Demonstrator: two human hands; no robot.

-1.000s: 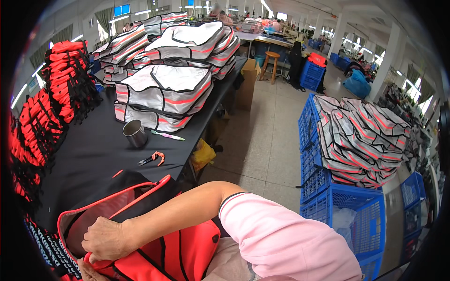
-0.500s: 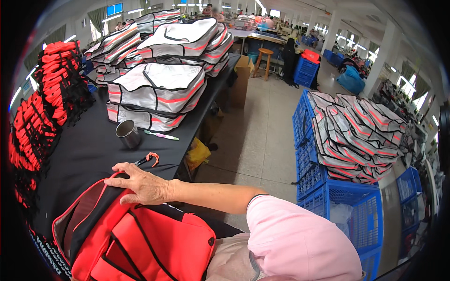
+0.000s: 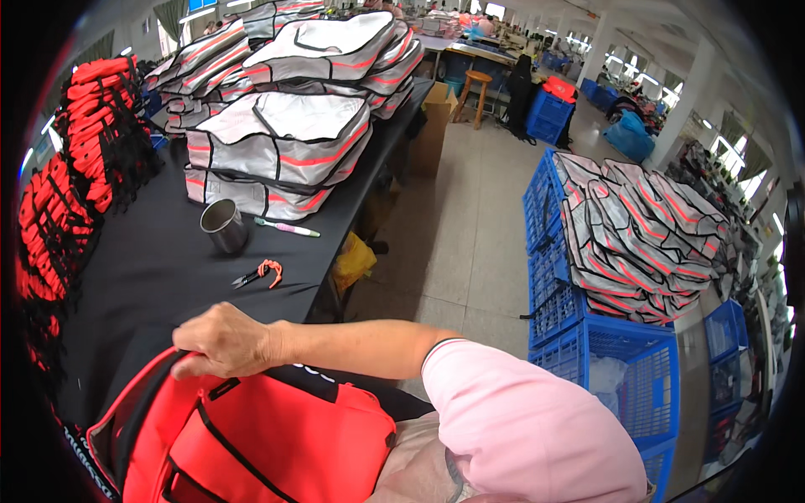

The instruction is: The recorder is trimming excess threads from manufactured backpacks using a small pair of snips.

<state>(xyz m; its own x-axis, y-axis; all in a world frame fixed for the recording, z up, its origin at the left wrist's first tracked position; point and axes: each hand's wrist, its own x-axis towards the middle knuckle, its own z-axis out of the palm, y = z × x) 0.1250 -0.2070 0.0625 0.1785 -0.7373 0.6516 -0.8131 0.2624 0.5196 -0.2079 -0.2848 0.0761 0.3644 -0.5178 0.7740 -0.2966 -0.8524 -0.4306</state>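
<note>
My right hand (image 3: 225, 340) is closed over the upper edge of a red and black bag (image 3: 306, 427), its fingers curled round the rim by the opening. The bag lies at the lower left, against my lap and the near part of the table, with its dark inside partly showing. My left hand is out of view. Just beyond my right hand lie small thread snips (image 3: 245, 278) with an orange-red cord loop. Farther off stand a metal cup (image 3: 223, 227) and, beside it, what looks like a toothbrush (image 3: 287, 227).
Silver-grey bags with black and red trim (image 3: 277, 138) are stacked on the black-covered table (image 3: 159, 268). Piles of red pieces with black straps (image 3: 96, 134) line its left side. Across the aisle, blue crates (image 3: 558, 293) hold more silver-grey pieces (image 3: 637, 235). A wooden stool (image 3: 476, 80) stands farther back.
My right hand has shifted a little left and down along the bag's edge, and its fingers have curled tighter. The bag's opening has narrowed. The snips now show fully.
</note>
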